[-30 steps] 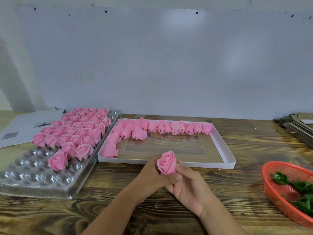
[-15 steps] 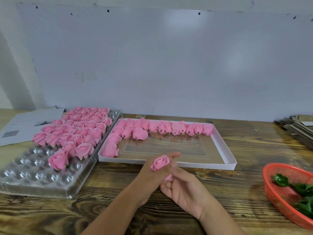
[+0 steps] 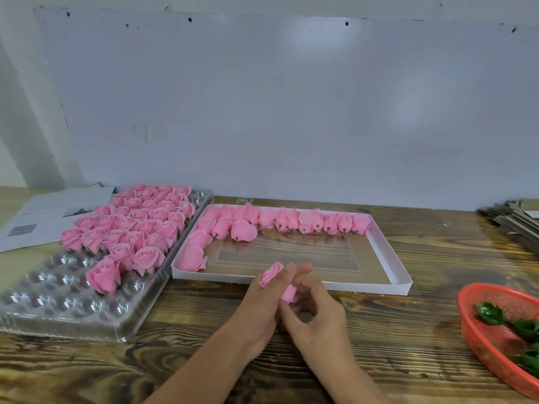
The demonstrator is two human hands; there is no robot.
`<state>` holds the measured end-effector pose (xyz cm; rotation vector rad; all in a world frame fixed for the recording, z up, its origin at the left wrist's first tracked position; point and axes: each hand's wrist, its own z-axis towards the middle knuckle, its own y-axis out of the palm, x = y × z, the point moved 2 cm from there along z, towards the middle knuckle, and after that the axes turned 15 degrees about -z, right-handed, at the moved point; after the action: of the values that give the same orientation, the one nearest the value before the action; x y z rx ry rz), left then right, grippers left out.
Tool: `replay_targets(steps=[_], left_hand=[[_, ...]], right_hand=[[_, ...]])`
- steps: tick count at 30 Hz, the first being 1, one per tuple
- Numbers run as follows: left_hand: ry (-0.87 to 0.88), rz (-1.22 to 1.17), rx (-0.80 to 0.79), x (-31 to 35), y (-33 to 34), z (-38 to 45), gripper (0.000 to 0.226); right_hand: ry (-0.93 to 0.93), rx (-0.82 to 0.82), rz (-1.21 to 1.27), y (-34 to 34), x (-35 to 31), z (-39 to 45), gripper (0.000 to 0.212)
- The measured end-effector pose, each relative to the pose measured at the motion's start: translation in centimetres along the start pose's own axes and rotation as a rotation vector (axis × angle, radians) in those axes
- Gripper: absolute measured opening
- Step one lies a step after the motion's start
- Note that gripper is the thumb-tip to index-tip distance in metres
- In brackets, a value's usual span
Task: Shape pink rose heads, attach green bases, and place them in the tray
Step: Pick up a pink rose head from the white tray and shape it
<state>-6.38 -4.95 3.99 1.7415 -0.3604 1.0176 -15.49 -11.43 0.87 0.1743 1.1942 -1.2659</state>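
A pink rose head [image 3: 272,274] is pinched between my left hand [image 3: 262,307] and my right hand [image 3: 316,319], just in front of the white box. The rose lies tilted to the left, and my fingers hide its lower half. The clear plastic tray [image 3: 67,298] at the left holds several finished roses [image 3: 137,225] in its far cells. The white box [image 3: 388,258] holds several unshaped pink rose heads [image 3: 291,220] along its back and left sides. Green bases [image 3: 493,313] lie in a red basket [image 3: 478,342] at the right.
Printed paper sheets [image 3: 43,214] lie at the back left. A stack of flat cardboard [image 3: 516,223] sits at the back right. A grey wall board stands behind the wooden table [image 3: 291,374].
The rose stood upright and high in both hands; it has been lowered and tipped over to the left, and my fingers now cover more of it.
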Motion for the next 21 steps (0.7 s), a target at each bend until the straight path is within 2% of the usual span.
replay_targets(steps=[3,8,12,15,16,19,21], left_hand=[[0.008,-0.016,-0.01,-0.1,0.0,0.1,0.039],[0.01,-0.005,-0.035,-0.1,-0.8,0.5,0.047],[-0.003,0.041,-0.04,0.3,-1.0,0.4,0.057],[-0.006,0.022,-0.065,0.6,-1.3,0.5,0.083],[0.003,0.013,-0.073,0.6,-1.4,0.5,0.083],[0.013,-0.001,-0.098,0.7,-1.5,0.3,0.057],[0.018,-0.002,-0.073,0.7,-1.3,0.4,0.05]], right_hand=[[-0.01,-0.014,0.008,0.0,-0.2,0.0,0.033],[0.098,-0.085,0.211,-0.1,-0.8,0.0,0.024],[0.204,-0.261,0.465,-0.4,-1.1,0.2,0.017],[0.319,-0.432,0.71,-0.6,-1.3,0.3,0.023],[0.366,-0.482,0.799,-0.7,-1.3,0.4,0.029],[0.484,-0.548,0.985,-0.8,-1.1,0.4,0.041],[0.516,-0.525,0.975,-0.5,-1.0,0.3,0.032]])
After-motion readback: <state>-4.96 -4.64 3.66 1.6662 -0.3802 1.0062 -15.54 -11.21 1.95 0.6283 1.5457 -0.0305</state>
